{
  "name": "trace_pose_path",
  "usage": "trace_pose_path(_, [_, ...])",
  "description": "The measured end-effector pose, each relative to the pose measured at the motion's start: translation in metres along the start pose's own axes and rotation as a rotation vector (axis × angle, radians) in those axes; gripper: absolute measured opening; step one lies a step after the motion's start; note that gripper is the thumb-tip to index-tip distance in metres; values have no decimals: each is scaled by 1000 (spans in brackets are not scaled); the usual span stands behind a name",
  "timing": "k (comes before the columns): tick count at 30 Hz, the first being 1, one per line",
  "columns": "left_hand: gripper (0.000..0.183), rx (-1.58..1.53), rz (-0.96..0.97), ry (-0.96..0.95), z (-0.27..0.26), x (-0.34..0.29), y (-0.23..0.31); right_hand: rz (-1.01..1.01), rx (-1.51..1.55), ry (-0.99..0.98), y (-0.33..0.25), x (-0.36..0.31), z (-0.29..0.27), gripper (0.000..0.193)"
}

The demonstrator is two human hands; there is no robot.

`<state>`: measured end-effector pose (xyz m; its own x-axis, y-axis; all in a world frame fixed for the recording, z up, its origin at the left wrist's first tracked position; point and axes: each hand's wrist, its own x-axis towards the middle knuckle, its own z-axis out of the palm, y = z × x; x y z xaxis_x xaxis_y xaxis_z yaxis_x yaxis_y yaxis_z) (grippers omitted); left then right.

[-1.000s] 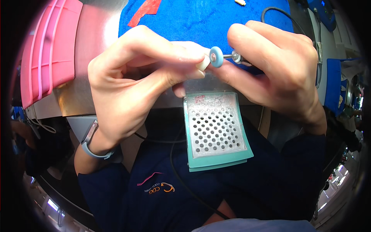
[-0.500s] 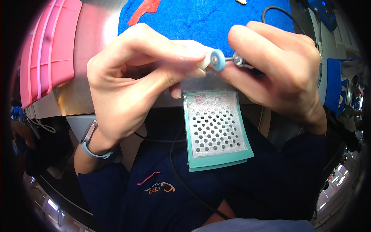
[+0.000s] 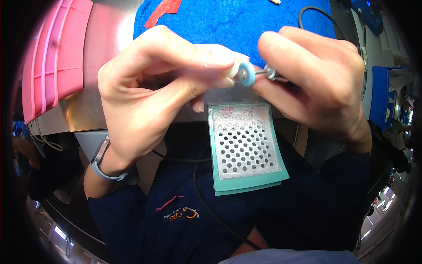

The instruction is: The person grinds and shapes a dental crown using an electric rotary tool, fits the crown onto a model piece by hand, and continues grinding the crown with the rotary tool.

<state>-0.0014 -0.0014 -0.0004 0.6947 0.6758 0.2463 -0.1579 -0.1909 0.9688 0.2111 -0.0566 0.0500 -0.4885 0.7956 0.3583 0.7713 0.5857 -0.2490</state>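
Observation:
My left hand is closed, thumb and forefinger pinching a small off-white piece that is mostly hidden by the fingertips. A rotary handpiece lies in the grip of my right hand, its body largely covered by the curled fingers. On its thin metal shank sits a light-blue polishing wheel, right at the tip of the pinched piece; whether they touch I cannot tell. Below both hands is a teal-framed metal plate punched with several rows of round holes.
Beyond the hands a blue towel covers part of the metal bench, with a red strip on it. A pink tray stands at the left. A black cord loops at the far right near a blue bin.
The polishing wheel has dropped slightly toward me and tilted, its shank now slanting. My right fingers shifted a little; the left hand hardly moved.

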Motion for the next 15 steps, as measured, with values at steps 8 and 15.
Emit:
trace_pose_path(8, [11, -21, 4, 7, 0, 0, -2, -15, -11, -35, 3, 1, 0, 27])
trace_pose_path(15, [13, -34, 6, 15, 2, 0, -1, 17, 2, 45, 0, 0, 0, 25])
